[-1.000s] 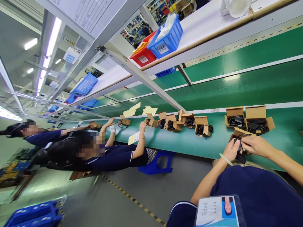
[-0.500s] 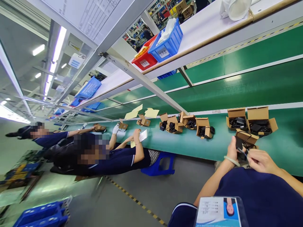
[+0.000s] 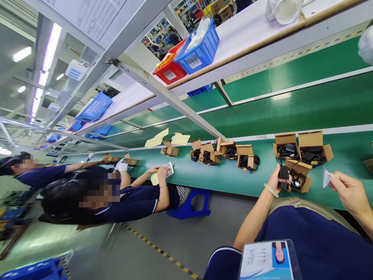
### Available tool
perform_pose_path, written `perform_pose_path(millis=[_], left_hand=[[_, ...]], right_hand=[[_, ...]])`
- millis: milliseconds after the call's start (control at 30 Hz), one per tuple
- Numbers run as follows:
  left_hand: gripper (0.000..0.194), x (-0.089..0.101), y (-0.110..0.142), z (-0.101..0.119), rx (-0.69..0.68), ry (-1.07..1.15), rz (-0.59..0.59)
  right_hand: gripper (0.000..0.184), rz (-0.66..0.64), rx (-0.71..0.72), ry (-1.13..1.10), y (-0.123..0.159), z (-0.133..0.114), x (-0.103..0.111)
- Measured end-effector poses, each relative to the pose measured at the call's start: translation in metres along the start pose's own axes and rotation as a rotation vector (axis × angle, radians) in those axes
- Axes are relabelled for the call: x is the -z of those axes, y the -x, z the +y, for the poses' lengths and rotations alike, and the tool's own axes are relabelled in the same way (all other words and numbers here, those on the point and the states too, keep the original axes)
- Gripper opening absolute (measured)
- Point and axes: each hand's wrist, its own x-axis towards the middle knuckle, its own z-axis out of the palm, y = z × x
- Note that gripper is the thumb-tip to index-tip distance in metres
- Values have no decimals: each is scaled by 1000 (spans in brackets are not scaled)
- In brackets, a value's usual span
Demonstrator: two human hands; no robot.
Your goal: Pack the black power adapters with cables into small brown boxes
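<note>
My left hand (image 3: 274,180) is closed round a black power adapter (image 3: 284,172), just over the near edge of the green bench. Behind it, partly covered, an open cardboard box (image 3: 304,169) holds black cables and another dark part. Off to the right, my right hand (image 3: 349,191) pinches a small piece of clear or whitish film (image 3: 326,177) between thumb and fingers, apart from the adapter. Two more open boxes, a left one (image 3: 286,137) and a right one (image 3: 310,138), stand just beyond, with black adapters and cables inside.
More open boxes (image 3: 246,151) with adapters line the green bench (image 3: 215,177) leftward. A co-worker's hands (image 3: 161,174) hold a sheet of labels; another person works farther left. A slanting metal post (image 3: 175,99) and a shelf with a blue bin (image 3: 199,48) stand above.
My right hand has moved right, away from the adapter, with the film in it. My left hand has shifted slightly left with the adapter. The view has turned a little.
</note>
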Motion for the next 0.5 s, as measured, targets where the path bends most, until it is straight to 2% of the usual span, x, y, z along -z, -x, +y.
perform_pose_path(millis=[67, 133, 233, 300, 400, 500], left_hand=[[72, -3, -2, 1, -27, -60, -23], [79, -6, -2, 1, -40, -129, -1], [84, -12, 1, -4, -83, -293, 173], [85, -14, 4, -6, -108, -446, 280], [87, -15, 11, -6, -99, -623, 300], [85, -18, 15, -2, -103, -623, 290]], right_hand=[[42, 19, -1, 29, -1, -7, -6], [39, -38, 28, 86, -4, -12, -19], [39, -252, 130, 233, -11, -9, -45], [41, -329, 191, 392, -16, -1, -60], [40, -349, 264, 566, -20, 10, -72], [39, -306, 451, 619, -14, 7, -72]])
